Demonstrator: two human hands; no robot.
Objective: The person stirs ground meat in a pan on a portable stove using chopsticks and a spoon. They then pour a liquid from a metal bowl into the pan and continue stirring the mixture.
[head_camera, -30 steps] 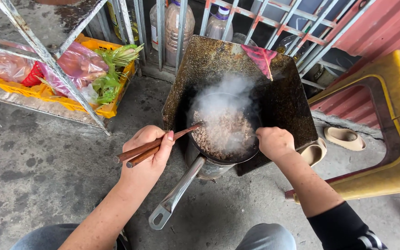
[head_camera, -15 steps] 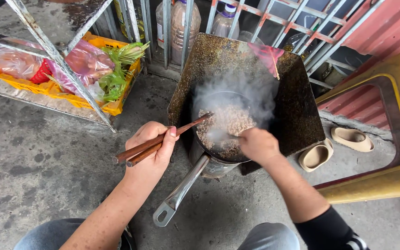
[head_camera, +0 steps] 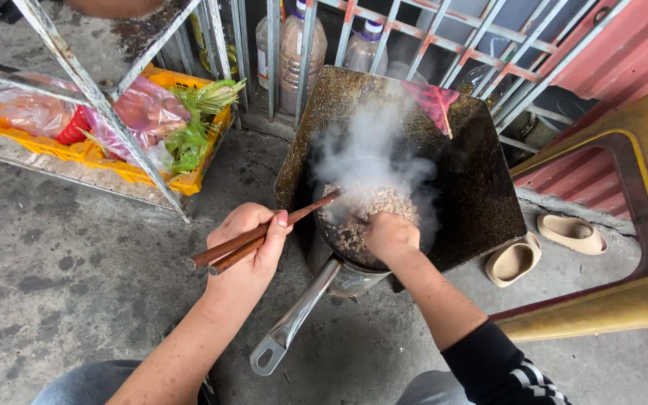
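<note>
Head view: two hands at a steaming pan on a concrete floor.

The left hand [head_camera: 247, 241] grips a pair of brown chopsticks [head_camera: 264, 230] whose tips reach the near-left rim of the pan [head_camera: 354, 251]. The right hand [head_camera: 390, 236] is closed over the pan above the minced meat [head_camera: 380, 206]; what it holds is hidden by the hand and the steam [head_camera: 369, 150], so this cannot be told. The pan sits on a small stove inside a dark, spattered metal shield [head_camera: 474, 187], with its long metal handle [head_camera: 294, 319] pointing toward the person. A yellow crate [head_camera: 181, 180] of bagged food and greens lies to the left under a metal rack [head_camera: 91, 94]; a yellow stool [head_camera: 639, 225] stands to the right, beige sandals [head_camera: 541, 244] beside it.
</note>
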